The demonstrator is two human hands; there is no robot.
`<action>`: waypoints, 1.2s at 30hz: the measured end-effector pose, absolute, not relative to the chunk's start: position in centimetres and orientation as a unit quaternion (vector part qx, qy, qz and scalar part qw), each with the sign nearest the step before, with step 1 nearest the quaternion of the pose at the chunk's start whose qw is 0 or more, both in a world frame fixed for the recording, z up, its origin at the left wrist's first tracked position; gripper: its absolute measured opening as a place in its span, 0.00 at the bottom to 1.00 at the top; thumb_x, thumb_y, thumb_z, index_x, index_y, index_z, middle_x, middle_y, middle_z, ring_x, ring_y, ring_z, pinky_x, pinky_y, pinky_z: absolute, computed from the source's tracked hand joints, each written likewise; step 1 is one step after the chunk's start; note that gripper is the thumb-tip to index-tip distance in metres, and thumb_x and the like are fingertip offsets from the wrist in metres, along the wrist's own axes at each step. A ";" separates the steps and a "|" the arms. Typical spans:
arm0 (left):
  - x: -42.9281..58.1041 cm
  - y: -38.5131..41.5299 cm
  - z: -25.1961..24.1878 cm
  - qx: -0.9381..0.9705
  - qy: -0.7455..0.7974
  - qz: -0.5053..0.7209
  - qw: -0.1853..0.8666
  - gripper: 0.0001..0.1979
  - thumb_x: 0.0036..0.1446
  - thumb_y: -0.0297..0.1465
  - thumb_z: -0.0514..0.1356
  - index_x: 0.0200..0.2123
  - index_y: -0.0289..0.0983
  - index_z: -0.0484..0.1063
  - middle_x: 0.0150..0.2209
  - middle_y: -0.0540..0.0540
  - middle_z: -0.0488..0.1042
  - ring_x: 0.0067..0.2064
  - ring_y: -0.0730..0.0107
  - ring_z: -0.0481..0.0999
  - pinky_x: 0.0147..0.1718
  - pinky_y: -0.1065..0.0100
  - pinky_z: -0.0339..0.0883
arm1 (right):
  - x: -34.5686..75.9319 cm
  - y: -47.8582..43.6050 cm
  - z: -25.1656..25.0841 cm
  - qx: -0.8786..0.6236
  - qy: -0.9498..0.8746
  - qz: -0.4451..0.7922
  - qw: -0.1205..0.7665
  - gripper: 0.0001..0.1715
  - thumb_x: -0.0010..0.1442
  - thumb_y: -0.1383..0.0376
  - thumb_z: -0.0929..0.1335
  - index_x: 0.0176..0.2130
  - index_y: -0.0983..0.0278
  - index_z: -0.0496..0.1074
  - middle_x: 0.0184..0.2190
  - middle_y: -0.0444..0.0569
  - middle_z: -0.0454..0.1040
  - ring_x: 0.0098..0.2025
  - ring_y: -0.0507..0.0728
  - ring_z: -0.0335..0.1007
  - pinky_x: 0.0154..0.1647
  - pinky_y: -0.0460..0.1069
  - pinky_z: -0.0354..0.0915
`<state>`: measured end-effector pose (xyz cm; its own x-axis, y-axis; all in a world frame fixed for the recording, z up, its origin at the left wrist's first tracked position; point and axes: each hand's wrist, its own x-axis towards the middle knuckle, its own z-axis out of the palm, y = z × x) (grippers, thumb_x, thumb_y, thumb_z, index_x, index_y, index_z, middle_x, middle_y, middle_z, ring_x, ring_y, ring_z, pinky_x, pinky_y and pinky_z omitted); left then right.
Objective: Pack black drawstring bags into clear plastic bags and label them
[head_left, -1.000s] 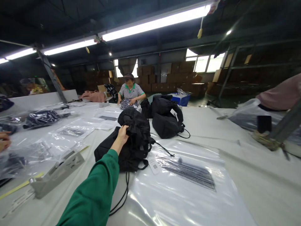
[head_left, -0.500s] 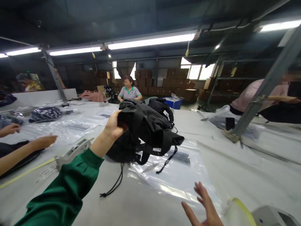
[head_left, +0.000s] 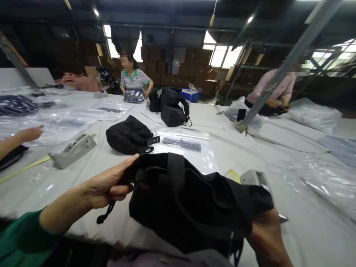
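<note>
A black backpack (head_left: 191,200) hangs in front of me over the near edge of the white table (head_left: 294,222). My left hand (head_left: 107,183), at the end of a green sleeve, is closed on its left upper edge, thumb on top. A drawstring dangles below that hand. My right hand (head_left: 267,237) is under the bag's right end, its fingers hidden by the fabric. A second black backpack (head_left: 128,135) lies further out on the table, beside a clear plastic bag with a printed barcode (head_left: 183,146).
A grey tape dispenser (head_left: 73,150) sits to the left, another one (head_left: 256,178) just behind the held bag. More black backpacks (head_left: 172,107) stand further back. Another person's hand (head_left: 29,133) reaches in from the left. Two people work at the far side; plastic bags cover the table.
I have pulled the backpack off the pile toward me to the table's near edge. My right hand, open below the bag before, is now under its right end. My view has dropped.
</note>
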<state>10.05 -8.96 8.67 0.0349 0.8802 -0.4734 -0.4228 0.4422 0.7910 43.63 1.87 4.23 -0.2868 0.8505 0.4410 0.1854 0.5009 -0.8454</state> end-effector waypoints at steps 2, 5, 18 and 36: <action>9.2 -10.6 5.4 0.343 0.517 0.384 0.683 0.36 0.53 0.63 0.50 0.28 0.33 0.71 0.21 0.46 0.73 0.12 0.88 0.45 0.12 0.79 0.37 | 45.1 1.6 3.2 -0.391 -0.716 0.380 0.436 0.16 0.47 0.57 0.77 0.34 0.63 0.78 0.27 0.51 0.81 0.27 0.61 0.78 0.25 0.50 0.76; 7.9 -12.3 1.2 0.515 0.614 0.280 0.528 0.35 0.54 0.63 0.51 0.31 0.34 0.73 0.24 0.44 0.74 0.20 0.75 0.64 0.17 0.75 0.57 | 45.8 1.6 0.9 -0.441 -0.700 0.429 0.363 0.17 0.44 0.55 0.78 0.31 0.64 0.78 0.28 0.51 0.81 0.31 0.62 0.79 0.31 0.51 0.77; 17.8 -8.4 6.3 0.889 0.417 0.178 -0.059 0.22 0.58 0.38 0.65 0.55 0.43 0.68 0.64 0.40 0.62 0.65 0.47 0.59 0.64 0.41 0.44 | 49.6 -2.9 0.6 -0.521 -0.729 0.170 0.410 0.33 0.54 0.60 0.73 0.57 0.60 0.68 0.53 0.53 0.73 0.50 0.62 0.73 0.55 0.58 0.68; 17.6 -7.4 5.4 0.879 0.423 0.204 0.086 0.09 0.63 0.32 0.57 0.45 0.42 0.73 0.63 0.42 0.65 0.65 0.47 0.59 0.64 0.41 0.45 | 46.5 -8.8 -2.1 -0.478 -0.730 0.392 0.290 0.06 0.56 0.64 0.70 0.29 0.63 0.78 0.29 0.46 0.74 0.32 0.55 0.72 0.32 0.48 0.69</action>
